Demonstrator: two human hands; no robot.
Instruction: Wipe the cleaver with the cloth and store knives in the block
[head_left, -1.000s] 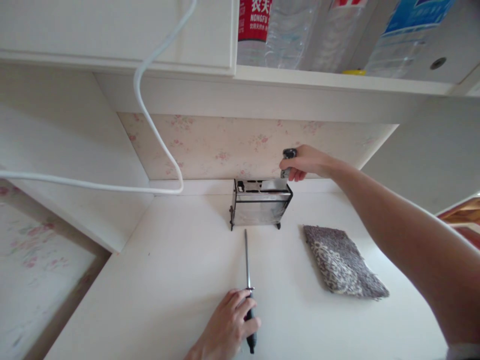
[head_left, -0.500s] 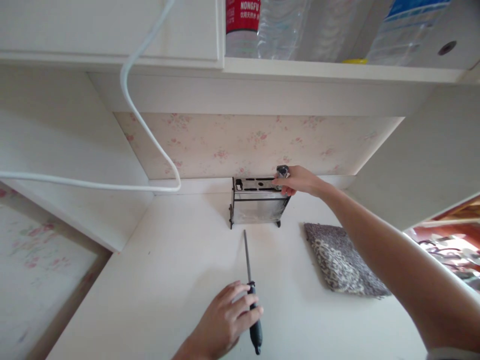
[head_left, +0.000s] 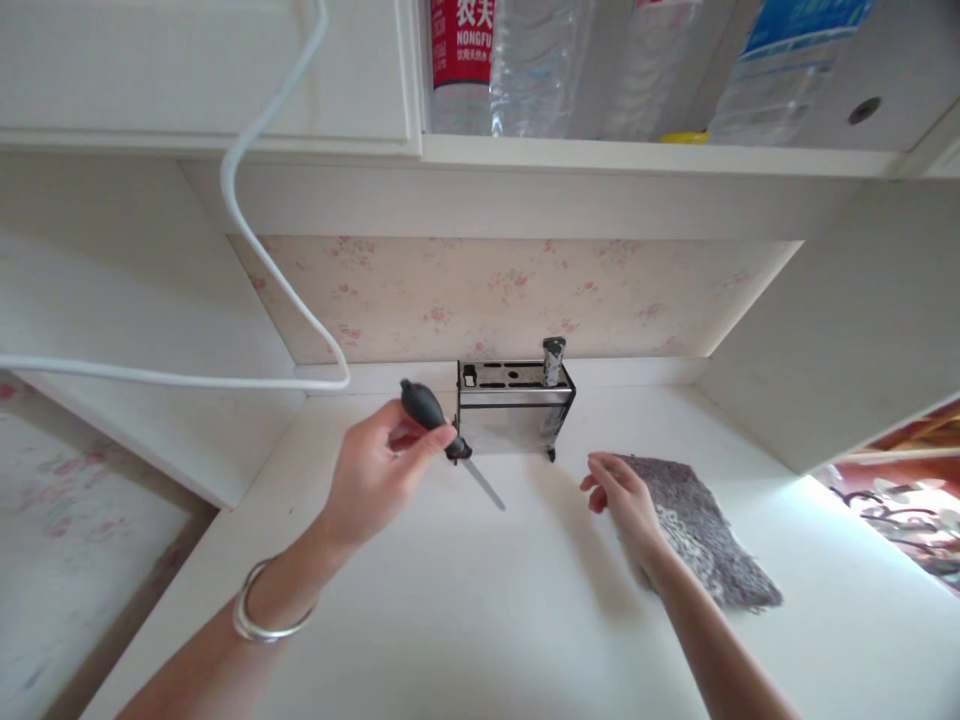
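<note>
My left hand (head_left: 369, 470), with a silver bangle at the wrist, is closed around the black handle of a sharpening steel (head_left: 426, 408). The handle end points up, and the grey rod slants down to the right over the counter. Just behind it stands a metal knife rack (head_left: 491, 375) with a slotted top and black side frames. In its right slot sits a tool, likely a knife, with a grey and black handle (head_left: 553, 362); its kind is unclear. My right hand (head_left: 624, 500) holds nothing, its fingers loosely bent, in front of the rack and over the edge of a grey cloth.
The shaggy grey cloth (head_left: 697, 535) lies on the white counter (head_left: 480, 620) at the right. A white cable (head_left: 247, 225) hangs down at the left. Overhead, a cupboard shelf (head_left: 652, 152) holds several plastic bottles (head_left: 463, 60). Side panels close in both ends.
My left hand has lifted the sharpening steel off the counter and turned it handle-up beside the rack. My right hand has let go of the handle in the rack and come down toward the cloth.
</note>
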